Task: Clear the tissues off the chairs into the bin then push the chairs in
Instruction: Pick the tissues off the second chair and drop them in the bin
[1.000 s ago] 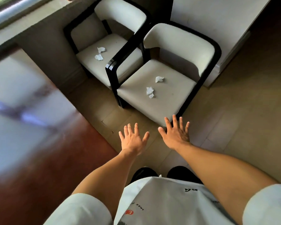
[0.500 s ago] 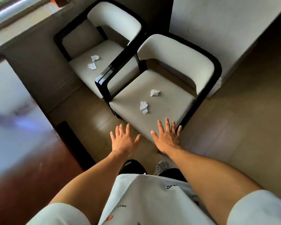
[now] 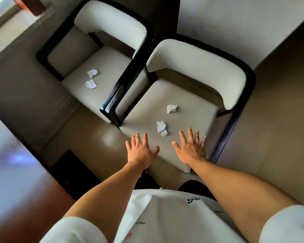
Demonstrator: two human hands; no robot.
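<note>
Your left hand (image 3: 141, 151) and right hand (image 3: 191, 151) hover with fingers spread and empty; pinch the nearest crumpled tissue (image 3: 161, 128) lightly, as it looks featherlight and soft.

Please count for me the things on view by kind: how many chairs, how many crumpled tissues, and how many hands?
Chairs: 2, the far chair and the near chair.
Crumpled tissues: 4, two on each seat.
Hands: 2, left hand, right hand.
Total: 8
</note>
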